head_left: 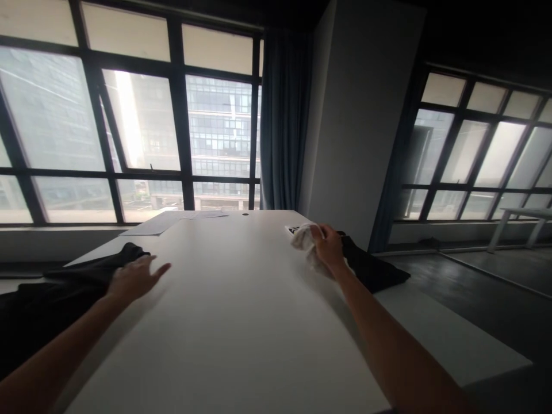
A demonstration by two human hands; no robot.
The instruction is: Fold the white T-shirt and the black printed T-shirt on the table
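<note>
Right hand: Firmly, my right hand (330, 247) was clenched on a crumpled white cloth (307, 244), pressed down near the right edge of the white table (241, 310), toward its far corner.
Left hand: my left hand (135, 277) lay flat with fingers spread, gripping nothing, at the left edge of the table, its heel touching a black garment (64, 293).
How to do it well: I judged the cloth needed to stay bunched tight under my palm, with even pressure and the wrist low, while the flat hand steadied me.
In the way: a second black garment (371, 267) lay just behind the cloth at the right edge, and a printed label (293, 229) sat beside it; both could have snagged.
Farther off: sheets of paper (168, 221) lay at the far left corner, well apart from both hands.
Beyond: windows (142, 121) and a blue curtain (282, 121).
</note>
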